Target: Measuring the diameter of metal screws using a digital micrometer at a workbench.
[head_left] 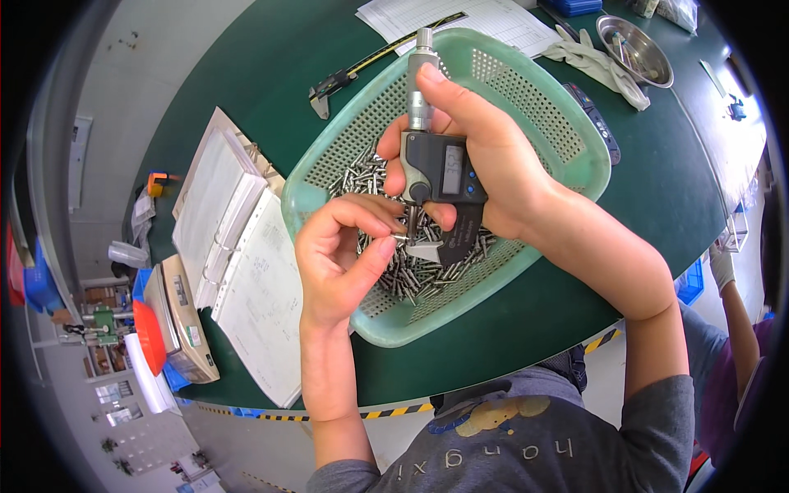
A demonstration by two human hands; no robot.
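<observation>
My right hand [485, 156] grips a digital micrometer [437, 168] with a dark body, a small screen and a metal thimble pointing up; my thumb lies along the thimble. My left hand [341, 255] pinches a small metal pin [400, 238] between thumb and forefinger and holds it in the micrometer's jaw. Both hands hover over a green perforated plastic basket [567, 135] that holds a heap of several small metal pins [427, 275].
The basket rests on a dark green table [271, 66]. An open ring binder [238, 246] and a scale [185, 320] lie at the left. A caliper [362, 66], paper sheets, white gloves [596, 62] and a metal bowl [637, 49] sit behind. Another person's gloved hand [723, 267] is at right.
</observation>
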